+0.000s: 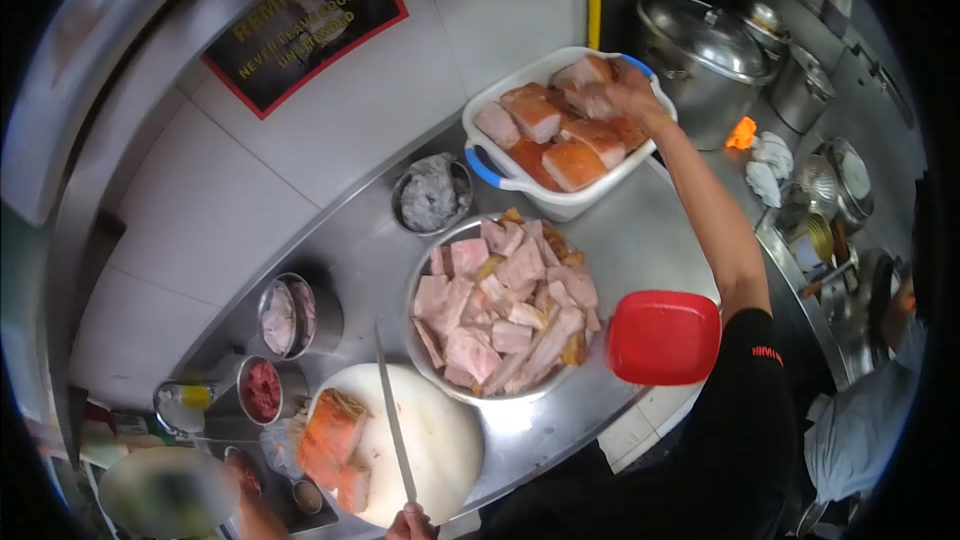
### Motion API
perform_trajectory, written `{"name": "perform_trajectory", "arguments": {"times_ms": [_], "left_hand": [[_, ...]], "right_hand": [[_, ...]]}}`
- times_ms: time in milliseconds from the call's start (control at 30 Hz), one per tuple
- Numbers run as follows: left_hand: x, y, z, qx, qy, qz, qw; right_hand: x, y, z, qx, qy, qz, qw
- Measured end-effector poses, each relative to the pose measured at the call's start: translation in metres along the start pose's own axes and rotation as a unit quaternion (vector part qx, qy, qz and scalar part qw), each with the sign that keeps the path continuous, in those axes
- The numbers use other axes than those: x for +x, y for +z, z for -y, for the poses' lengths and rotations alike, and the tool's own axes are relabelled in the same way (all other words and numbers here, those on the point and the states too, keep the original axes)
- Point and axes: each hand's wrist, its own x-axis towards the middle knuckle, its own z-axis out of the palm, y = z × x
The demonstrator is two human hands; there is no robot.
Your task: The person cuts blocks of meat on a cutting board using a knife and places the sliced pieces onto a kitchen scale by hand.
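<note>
My left hand [410, 522] is closed around the handle of a long knife [393, 420] at the bottom edge. The blade lies over a round white cutting board [435, 440]. Beside it on the board sits a piece of roast pork [332, 438] with browned skin, and a smaller piece touches it. My right hand [628, 98] reaches over a white tub [560, 202] with blue handles, among several large pork blocks [575, 165]. Its fingers are blurred against the meat, so their grip is unclear. Between the two stands a steel bowl [412, 325] heaped with cut pork.
A red plastic container [664, 338] sits at the counter's front edge. Along the wall are steel pots holding a plastic bag [432, 195], pale meat [280, 320] and red meat [260, 390]. A lidded stockpot [705, 50] stands behind the tub. Another person's arm [258, 515] shows lower left.
</note>
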Motion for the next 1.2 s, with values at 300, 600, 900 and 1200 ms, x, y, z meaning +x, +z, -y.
{"name": "perform_trajectory", "arguments": {"times_ms": [300,600,900,1200], "left_hand": [[-0.018,0.021,-0.03,0.024,-0.021,-0.046,0.998],[-0.018,0.035,-0.006,0.062,-0.032,-0.057,0.996],[-0.034,0.021,-0.035,0.088,-0.016,-0.033,0.995],[-0.06,-0.017,0.038,-0.093,-0.018,-0.107,0.99]], "right_hand": [[0.117,0.11,0.017,-0.233,0.082,0.047,0.968],[0.126,0.124,-0.016,-0.444,0.006,0.183,0.877],[0.006,0.128,0.111,0.013,-0.183,0.19,0.964],[-0.31,0.188,0.218,0.078,-0.471,0.415,0.775]]}}
